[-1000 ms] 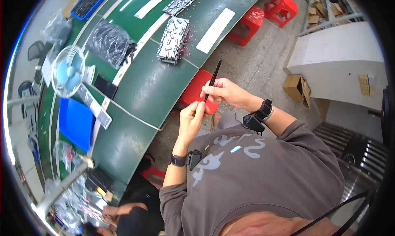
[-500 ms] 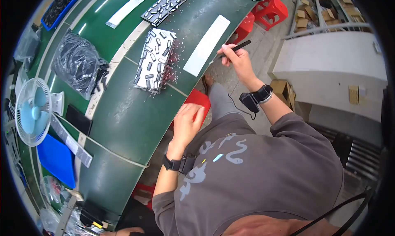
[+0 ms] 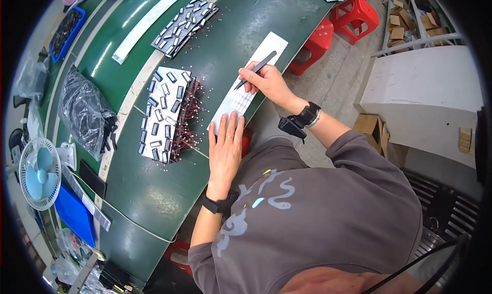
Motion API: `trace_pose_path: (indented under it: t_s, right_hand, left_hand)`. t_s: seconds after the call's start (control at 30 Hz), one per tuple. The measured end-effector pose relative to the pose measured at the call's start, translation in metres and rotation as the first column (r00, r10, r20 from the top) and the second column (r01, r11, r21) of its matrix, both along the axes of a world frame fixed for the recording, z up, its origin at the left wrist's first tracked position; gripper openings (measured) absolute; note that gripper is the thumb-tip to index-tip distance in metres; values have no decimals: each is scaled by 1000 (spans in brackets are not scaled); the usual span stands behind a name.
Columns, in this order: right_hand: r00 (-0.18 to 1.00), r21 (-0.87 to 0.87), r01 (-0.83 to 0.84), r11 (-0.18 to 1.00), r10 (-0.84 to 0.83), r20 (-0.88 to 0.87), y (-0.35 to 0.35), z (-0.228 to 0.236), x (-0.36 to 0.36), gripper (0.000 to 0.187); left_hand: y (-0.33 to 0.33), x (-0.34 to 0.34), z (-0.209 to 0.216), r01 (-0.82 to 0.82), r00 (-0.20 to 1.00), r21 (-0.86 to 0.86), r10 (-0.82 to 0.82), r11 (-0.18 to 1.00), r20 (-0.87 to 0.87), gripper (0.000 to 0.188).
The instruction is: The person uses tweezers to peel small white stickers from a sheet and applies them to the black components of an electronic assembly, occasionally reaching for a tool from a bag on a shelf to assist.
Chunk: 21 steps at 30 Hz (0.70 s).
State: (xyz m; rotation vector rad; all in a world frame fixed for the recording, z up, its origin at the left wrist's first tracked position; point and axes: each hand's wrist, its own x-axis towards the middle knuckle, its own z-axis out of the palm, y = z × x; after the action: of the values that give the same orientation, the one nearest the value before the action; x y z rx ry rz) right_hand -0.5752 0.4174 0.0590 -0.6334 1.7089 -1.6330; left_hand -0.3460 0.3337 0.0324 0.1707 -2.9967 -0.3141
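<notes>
A long white strip lies slantwise on the green table, with a grid of faint marks on its nearer part. My left hand rests on its near end, fingers stretched out and slightly spread. In my right hand is a pair of black tweezers, its narrow tip pointing down at the strip just above the marks. Left of the strip sits a white-topped block with small dark rectangular parts on it and thin red wires along its right side. A similar block lies farther back.
Beyond a pale rail stand a black plastic bag, a blue fan, a blue sheet and a blue bin of dark parts. Red stools line the table's right edge. A cardboard box is at the right.
My left hand has come up from beside the table edge and now lies flat on the white strip. My right hand has moved left, bringing the tweezers over the strip. The view has shifted.
</notes>
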Motion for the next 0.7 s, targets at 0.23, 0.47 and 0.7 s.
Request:
trace_pose_path:
  t_s: [0.23, 0.47, 0.7]
  right_hand:
    - [998, -111, -43, 993, 38, -50, -4, -14, 12, 21]
    - [996, -84, -47, 995, 41, -74, 6, -12, 21, 18]
    - [985, 35, -110, 993, 114, -130, -2, -20, 32, 13]
  left_hand:
    - [-17, 18, 0, 70, 997, -66, -69, 995, 18, 71]
    - [-23, 17, 13, 119, 993, -160, -115, 980, 36, 65]
    - [-24, 3, 4, 173, 985, -240, -173, 955, 18, 60]
